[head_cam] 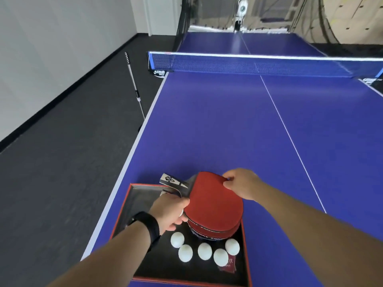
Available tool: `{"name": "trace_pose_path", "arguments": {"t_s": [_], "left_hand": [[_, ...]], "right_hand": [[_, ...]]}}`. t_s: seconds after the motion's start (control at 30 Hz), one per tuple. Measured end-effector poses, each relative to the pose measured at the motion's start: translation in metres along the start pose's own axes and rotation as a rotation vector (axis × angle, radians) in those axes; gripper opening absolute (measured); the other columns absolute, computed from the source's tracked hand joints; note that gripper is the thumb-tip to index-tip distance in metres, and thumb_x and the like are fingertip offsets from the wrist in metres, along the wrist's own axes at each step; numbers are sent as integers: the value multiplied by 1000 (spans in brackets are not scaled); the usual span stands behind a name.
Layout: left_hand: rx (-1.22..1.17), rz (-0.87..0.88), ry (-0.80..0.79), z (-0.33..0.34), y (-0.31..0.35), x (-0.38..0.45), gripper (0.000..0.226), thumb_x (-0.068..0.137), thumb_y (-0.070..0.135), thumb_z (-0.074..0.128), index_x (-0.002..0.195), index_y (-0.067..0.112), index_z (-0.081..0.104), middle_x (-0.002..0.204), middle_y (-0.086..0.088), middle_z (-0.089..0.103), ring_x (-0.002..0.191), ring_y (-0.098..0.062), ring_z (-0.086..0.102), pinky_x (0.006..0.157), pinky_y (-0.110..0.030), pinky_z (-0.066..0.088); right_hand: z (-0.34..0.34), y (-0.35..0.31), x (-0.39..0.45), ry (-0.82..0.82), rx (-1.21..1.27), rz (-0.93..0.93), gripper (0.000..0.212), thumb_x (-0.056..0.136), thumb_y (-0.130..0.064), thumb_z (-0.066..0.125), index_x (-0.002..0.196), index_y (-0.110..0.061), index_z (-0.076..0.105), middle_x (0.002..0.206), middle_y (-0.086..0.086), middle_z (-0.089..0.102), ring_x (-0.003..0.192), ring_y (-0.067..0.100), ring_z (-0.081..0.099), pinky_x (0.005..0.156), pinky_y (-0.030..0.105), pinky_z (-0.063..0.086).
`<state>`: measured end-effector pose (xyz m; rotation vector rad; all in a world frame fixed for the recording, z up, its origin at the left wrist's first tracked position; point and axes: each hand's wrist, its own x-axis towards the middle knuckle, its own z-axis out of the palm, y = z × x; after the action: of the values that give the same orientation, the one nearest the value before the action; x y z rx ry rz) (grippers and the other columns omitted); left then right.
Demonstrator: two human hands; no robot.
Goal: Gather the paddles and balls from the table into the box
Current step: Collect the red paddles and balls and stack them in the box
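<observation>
A red-rimmed box (122, 216) with a dark lining sits at the near left corner of the blue table (228, 125). Several white balls (204, 251) lie in its front part. A red paddle (215, 204) rests on top of a second paddle (207, 235) over the box's right half, its pale handle (173, 180) pointing up and left past the box's far rim. My left hand (171, 212) grips the stack at the blade's left edge. My right hand (241, 184) pinches the red paddle's far edge.
The net (248, 63) spans the table farther off. A ball machine (241, 9) and dark catch netting stand at the far end. A thin metal pole (134, 85) leans by the table's left side over grey floor.
</observation>
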<state>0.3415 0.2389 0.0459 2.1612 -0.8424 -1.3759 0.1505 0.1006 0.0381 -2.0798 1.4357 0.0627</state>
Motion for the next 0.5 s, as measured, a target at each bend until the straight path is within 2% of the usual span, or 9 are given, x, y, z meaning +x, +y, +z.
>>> {"name": "trace_pose_path", "arguments": {"t_s": [0.13, 0.17, 0.23, 0.3, 0.4, 0.5], "left_hand": [[74, 12, 29, 21, -25, 29, 29, 82, 29, 50, 89, 7, 66, 67, -5, 74, 49, -15, 60, 46, -21, 48], [83, 35, 45, 25, -27, 35, 30, 82, 29, 49, 85, 4, 65, 63, -5, 71, 44, -17, 57, 43, -20, 45], [158, 100, 62, 27, -29, 48, 32, 81, 32, 46, 66, 7, 57, 56, -7, 64, 39, -20, 53, 43, -22, 43], [357, 183, 47, 24, -30, 60, 38, 78, 39, 43, 52, 11, 45, 55, -10, 61, 48, -27, 55, 52, -30, 46], [656, 311, 6, 14, -34, 62, 51, 82, 56, 40, 52, 14, 40, 66, -17, 61, 60, -28, 54, 62, -36, 47], [769, 412, -32, -8, -39, 57, 49, 89, 60, 38, 66, 19, 50, 66, -4, 57, 69, -26, 60, 68, -37, 49]], "right_hand": [[44, 23, 14, -15, -44, 73, 20, 93, -30, 53, 101, -30, 70, 85, -5, 67, 86, 20, 63, 61, 27, 45], [51, 28, 17, 6, -34, 84, 19, 93, -32, 53, 102, -32, 70, 88, -6, 68, 88, 20, 64, 63, 27, 47], [59, 33, 23, 43, -13, 105, 27, 93, -36, 53, 116, -33, 68, 104, -6, 70, 95, 18, 64, 71, 28, 50], [62, 34, 26, 42, -59, 116, 29, 94, -35, 53, 119, -33, 66, 110, -3, 63, 98, 20, 62, 77, 31, 51], [62, 27, 19, 70, -158, 167, 29, 94, -32, 54, 121, -29, 65, 119, 3, 48, 103, 25, 58, 82, 35, 52], [60, -10, 4, 225, -167, 148, 24, 92, -29, 52, 114, -25, 61, 117, 0, 48, 103, 25, 55, 76, 35, 50]]}}
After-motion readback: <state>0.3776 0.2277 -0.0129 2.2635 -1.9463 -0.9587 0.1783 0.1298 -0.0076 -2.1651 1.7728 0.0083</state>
